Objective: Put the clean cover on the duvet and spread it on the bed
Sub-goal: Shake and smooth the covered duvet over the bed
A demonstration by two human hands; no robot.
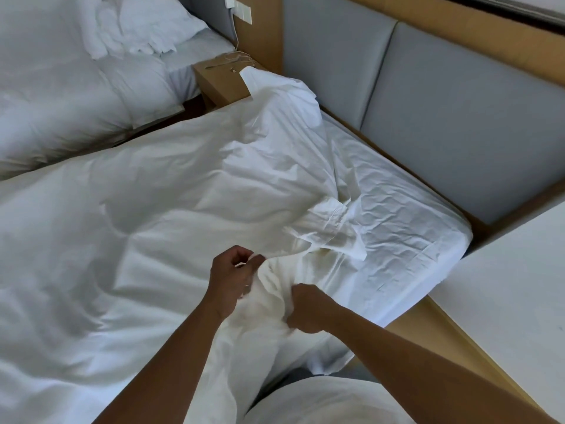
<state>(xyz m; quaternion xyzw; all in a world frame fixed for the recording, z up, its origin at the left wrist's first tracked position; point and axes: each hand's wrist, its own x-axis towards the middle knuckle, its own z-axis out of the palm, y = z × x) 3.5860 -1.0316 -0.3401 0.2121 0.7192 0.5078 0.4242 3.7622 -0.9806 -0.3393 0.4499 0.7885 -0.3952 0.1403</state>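
Note:
A white duvet in its white cover lies rumpled across most of the bed, one corner raised near the headboard. The bed's fitted sheet shows bare on the right side. At the near edge, my left hand pinches a bunched fold of the cover between thumb and fingers. My right hand grips the same bunch of cloth just to its right, fingers curled. The cloth hangs down from both hands toward my body.
A grey padded headboard runs along the far right. A wooden nightstand with a cable stands between this bed and a second white bed at the upper left. A white tabletop sits to the right.

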